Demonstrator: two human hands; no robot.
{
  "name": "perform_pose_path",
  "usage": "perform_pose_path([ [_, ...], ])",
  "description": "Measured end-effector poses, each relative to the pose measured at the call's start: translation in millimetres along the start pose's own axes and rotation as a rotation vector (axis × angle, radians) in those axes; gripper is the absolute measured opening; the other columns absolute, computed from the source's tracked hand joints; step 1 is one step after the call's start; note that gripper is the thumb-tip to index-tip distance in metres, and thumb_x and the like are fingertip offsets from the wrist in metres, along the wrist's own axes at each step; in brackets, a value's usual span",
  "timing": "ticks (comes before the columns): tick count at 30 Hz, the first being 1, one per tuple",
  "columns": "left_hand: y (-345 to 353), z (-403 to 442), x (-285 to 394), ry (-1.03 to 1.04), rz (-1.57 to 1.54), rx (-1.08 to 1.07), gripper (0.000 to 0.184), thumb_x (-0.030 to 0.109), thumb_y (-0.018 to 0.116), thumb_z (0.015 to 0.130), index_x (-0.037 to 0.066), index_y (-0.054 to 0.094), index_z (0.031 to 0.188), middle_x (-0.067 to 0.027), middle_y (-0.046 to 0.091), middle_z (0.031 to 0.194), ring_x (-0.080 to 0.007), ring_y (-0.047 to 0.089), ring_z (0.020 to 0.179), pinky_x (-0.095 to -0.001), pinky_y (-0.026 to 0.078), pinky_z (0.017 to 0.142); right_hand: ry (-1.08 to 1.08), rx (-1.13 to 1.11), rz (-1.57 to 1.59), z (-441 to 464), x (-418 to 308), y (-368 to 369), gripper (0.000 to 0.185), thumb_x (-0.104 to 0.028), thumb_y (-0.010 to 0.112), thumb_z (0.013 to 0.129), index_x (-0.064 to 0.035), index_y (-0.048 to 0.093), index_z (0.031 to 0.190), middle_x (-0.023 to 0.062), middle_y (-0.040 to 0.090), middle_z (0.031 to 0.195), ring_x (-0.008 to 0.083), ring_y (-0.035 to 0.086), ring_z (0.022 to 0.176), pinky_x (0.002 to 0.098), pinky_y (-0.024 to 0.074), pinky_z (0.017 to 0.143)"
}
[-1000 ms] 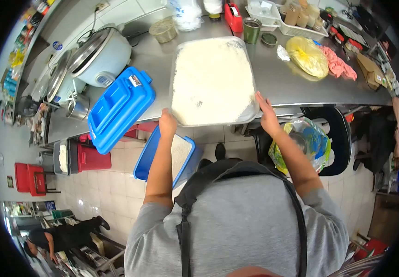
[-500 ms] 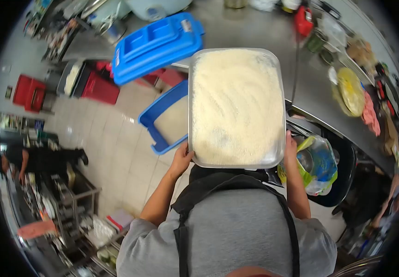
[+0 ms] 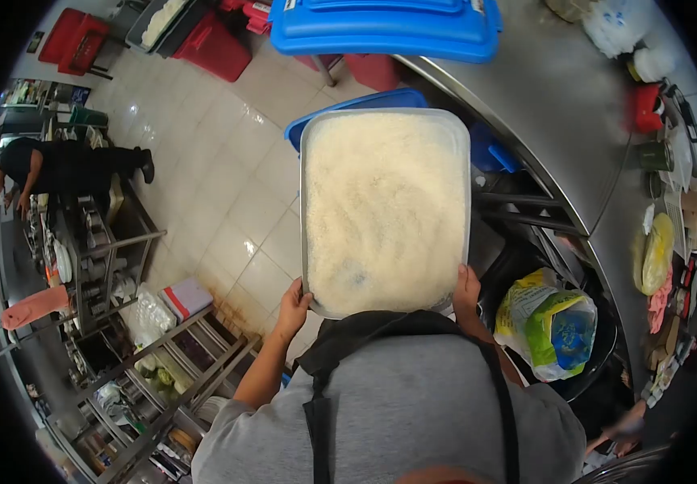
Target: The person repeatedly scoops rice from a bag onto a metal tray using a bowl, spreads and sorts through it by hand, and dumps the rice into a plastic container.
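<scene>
A wide rectangular tray (image 3: 305, 218) with rounded corners is held level in front of my body. It is filled with a pale yellow, fine granular food (image 3: 389, 194), with a thin patch near its close edge. My left hand (image 3: 292, 308) is closed on the tray's near left corner, thumb at the rim. At the near right side my right hand (image 3: 467, 294) grips the rim, its fingers hidden underneath. Beyond the tray, a blue tub (image 3: 348, 105) shows in part, mostly covered by it.
A blue lid (image 3: 389, 32) rests at the edge of the steel counter (image 3: 526, 105). To the right stands a black bin (image 3: 607, 339) with a colourful plastic bag (image 3: 550, 323). On the left are a metal rack (image 3: 179, 355) and a person in dark clothes (image 3: 66, 169). Red bins (image 3: 215, 48) stand farther off.
My view has turned left, so the counter and blue lid shift rightward. The tray, still in both hands, now covers more of the blue tub.
</scene>
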State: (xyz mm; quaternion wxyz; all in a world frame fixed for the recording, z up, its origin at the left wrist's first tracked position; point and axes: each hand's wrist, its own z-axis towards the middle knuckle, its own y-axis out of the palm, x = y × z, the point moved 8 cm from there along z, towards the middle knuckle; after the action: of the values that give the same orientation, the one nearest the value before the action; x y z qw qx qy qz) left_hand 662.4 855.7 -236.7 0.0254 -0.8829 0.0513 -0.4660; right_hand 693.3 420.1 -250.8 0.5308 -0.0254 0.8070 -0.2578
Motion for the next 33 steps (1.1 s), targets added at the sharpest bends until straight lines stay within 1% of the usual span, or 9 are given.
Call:
perform_pose_path([
  [3,-16,8,-16,-0.054,0.0,0.01,0.037,-0.006,0.049,0.093,-0.003,0.052,0.13,-0.0038,0.066,0.104,-0.0113,0.062,0.088,-0.0263,0.051,0.076,0.034,-0.077,0.117,7,3,33,0.036,-0.028,0.05,0.104,0.0051,0.062,0.096,0.012,0.062,0.076,0.0138,0.057,0.074,0.0318,0.0465,0.069],
  [10,-31,64,-10,-0.252,-0.066,-0.137,0.032,0.0,0.049,0.091,-0.004,0.058,0.122,-0.006,0.067,0.098,-0.014,0.065,0.077,-0.0296,0.054,0.064,0.028,-0.285,-0.497,83,31,69,0.046,-0.037,0.043,0.103,0.0027,0.065,0.102,0.0289,0.066,0.095,0.0489,0.063,0.088,0.0511,0.0487,0.08],
  [12,-29,76,13,-0.376,-0.151,-0.171,0.032,0.0,0.05,0.09,-0.007,0.058,0.121,-0.0096,0.067,0.094,-0.0179,0.067,0.074,-0.0323,0.057,0.059,-0.046,-0.257,-0.532,123,25,70,0.042,-0.035,0.042,0.102,-0.0008,0.063,0.112,0.0284,0.065,0.107,0.049,0.063,0.088,0.0516,0.0493,0.083],
  [18,-40,123,70,-0.53,-0.244,-0.145,0.029,0.013,0.045,0.094,-0.004,0.061,0.111,-0.0085,0.065,0.078,-0.0176,0.065,0.06,-0.0275,0.055,0.053,0.346,-0.779,-0.784,216,-70,98,0.034,-0.022,0.041,0.093,-0.0017,0.063,0.109,0.0174,0.069,0.087,0.0251,0.063,0.053,0.0386,0.0457,0.041],
  [20,-41,130,99,-0.513,-0.265,-0.158,0.026,0.014,0.045,0.094,-0.002,0.061,0.106,-0.0053,0.064,0.073,-0.0156,0.064,0.058,-0.0268,0.054,0.052,0.411,-0.758,-0.928,238,-105,95,0.028,-0.023,0.046,0.089,-0.0011,0.062,0.095,0.0137,0.062,0.069,0.0211,0.058,0.05,0.0362,0.0419,0.04],
  [23,-43,131,128,-0.472,-0.318,-0.187,0.029,0.013,0.043,0.095,-0.003,0.058,0.114,-0.004,0.063,0.073,-0.0146,0.064,0.057,-0.0254,0.054,0.051,0.429,-0.768,-0.757,246,-153,91,0.025,-0.017,0.048,0.085,0.0032,0.061,0.079,0.0131,0.058,0.063,0.0189,0.056,0.048,0.0341,0.0408,0.041],
  [28,-34,114,119,-0.481,-0.328,-0.283,0.028,0.009,0.043,0.095,-0.008,0.053,0.115,-0.0076,0.063,0.073,-0.0189,0.066,0.056,-0.0277,0.056,0.049,0.3,-0.678,-0.943,239,-150,86,0.026,-0.011,0.046,0.084,0.0068,0.065,0.078,0.0186,0.063,0.064,0.0243,0.058,0.049,0.0367,0.0436,0.044],
  [31,-37,107,127,-0.485,-0.341,-0.222,0.03,0.009,0.044,0.095,-0.01,0.05,0.118,-0.0087,0.062,0.073,-0.0203,0.067,0.055,-0.0297,0.057,0.048,0.46,-0.663,-1.094,231,-139,72,0.028,-0.025,0.052,0.096,-0.0032,0.07,0.1,0.0099,0.057,0.065,0.0203,0.052,0.052,0.0367,0.0385,0.044],
  [33,-36,96,139,-0.45,-0.333,-0.209,0.034,0.008,0.046,0.093,-0.01,0.051,0.121,-0.0081,0.063,0.073,-0.0192,0.066,0.055,-0.0283,0.057,0.048,0.214,-0.686,-0.874,235,-154,72,0.028,-0.011,0.046,0.086,0.0074,0.067,0.085,0.0221,0.067,0.071,0.033,0.065,0.059,0.0458,0.0516,0.056],
])
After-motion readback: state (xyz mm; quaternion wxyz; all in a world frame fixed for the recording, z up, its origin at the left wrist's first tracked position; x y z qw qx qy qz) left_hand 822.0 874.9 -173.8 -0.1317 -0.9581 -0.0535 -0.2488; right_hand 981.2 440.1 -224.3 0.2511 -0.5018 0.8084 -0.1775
